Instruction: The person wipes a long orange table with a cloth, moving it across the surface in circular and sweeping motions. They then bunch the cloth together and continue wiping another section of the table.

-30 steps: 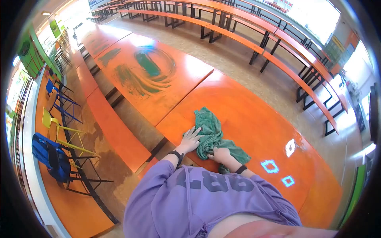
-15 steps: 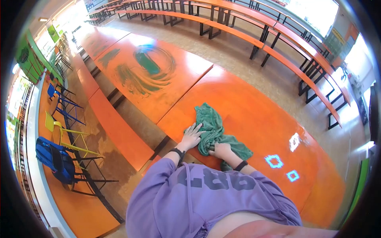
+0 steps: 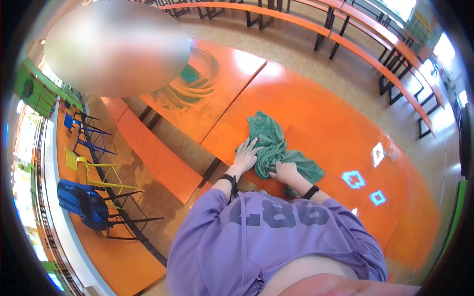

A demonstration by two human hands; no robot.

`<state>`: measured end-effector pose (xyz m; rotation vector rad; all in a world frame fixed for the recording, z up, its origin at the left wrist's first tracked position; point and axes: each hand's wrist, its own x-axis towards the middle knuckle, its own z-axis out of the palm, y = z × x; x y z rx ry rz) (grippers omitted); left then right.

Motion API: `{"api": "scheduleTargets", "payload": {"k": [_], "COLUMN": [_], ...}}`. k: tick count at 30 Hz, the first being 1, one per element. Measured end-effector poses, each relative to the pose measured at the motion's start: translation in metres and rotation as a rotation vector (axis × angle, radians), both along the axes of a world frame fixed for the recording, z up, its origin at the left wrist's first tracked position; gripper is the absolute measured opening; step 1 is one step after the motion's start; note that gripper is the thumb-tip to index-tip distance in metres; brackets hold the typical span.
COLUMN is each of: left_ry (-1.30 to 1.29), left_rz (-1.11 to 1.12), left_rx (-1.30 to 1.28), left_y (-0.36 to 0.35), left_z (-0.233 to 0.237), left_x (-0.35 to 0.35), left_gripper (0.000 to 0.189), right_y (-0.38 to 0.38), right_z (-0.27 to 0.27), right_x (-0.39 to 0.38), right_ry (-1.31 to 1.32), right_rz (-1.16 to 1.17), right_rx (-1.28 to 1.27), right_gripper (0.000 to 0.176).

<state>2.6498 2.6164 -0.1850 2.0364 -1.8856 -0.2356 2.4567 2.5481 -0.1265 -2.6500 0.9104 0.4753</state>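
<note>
A crumpled green cloth (image 3: 269,130) lies on the orange table (image 3: 335,123) close to my body. My left hand (image 3: 246,155) rests on the cloth's left edge, fingers stretched out and slightly apart. Lower down, the fingers of my right hand (image 3: 286,172) are curled into the bunched middle of the cloth. Part of the cloth spreads out to the right, beyond my right hand. Both wrists wear dark bands.
Dark green smears (image 3: 190,91) mark the adjoining table section, past a seam. An orange bench (image 3: 153,153) runs along the left. A blue backpack (image 3: 84,204) hangs on a chair at far left. More benches (image 3: 375,76) stand at upper right. A blurred oval covers the upper left.
The view has shifted slightly, so the table and hands appear a little further right and higher. Both hands keep nearly the same place on the cloth. A blurred oval now covers the upper left.
</note>
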Motion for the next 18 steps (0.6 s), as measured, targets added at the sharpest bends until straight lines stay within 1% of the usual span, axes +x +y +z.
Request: {"api": "scheduleTargets", "payload": {"k": [5, 6, 8, 11, 14, 18], "left_ry": [-0.009, 0.002, 0.024, -0.060, -0.122, -0.083], "left_rz": [0.006, 0.011, 0.021, 0.023, -0.134, -0.302], "left_rx": [0.071, 0.076, 0.090, 0.087, 0.114, 0.297], "left_y": [-0.004, -0.004, -0.005, -0.008, -0.013, -0.018], "left_z": [0.000, 0.000, 0.002, 0.006, 0.021, 0.056], "left_x": [-0.001, -0.002, -0.005, -0.010, -0.012, -0.034], "left_gripper": [0.047, 0.046, 0.046, 0.042, 0.038, 0.036], "right_y": [-0.004, -0.004, -0.008, -0.008, -0.008, -0.010], "right_z": [-0.008, -0.009, -0.008, -0.002, -0.008, 0.002], "right_x": [-0.010, -0.013, -0.020, -0.023, -0.033, -0.063], "right_ry": [-0.112, -0.146, -0.190, -0.228, -0.210, -0.128], "right_rz": [-0.025, -0.059, -0.091, -0.153, -0.172, -0.197], "right_rx": [0.003, 0.005, 0.059, 0.111, 0.163, 0.243], "right_gripper": [0.053, 0.049, 0.047, 0.044, 0.043, 0.042]}}
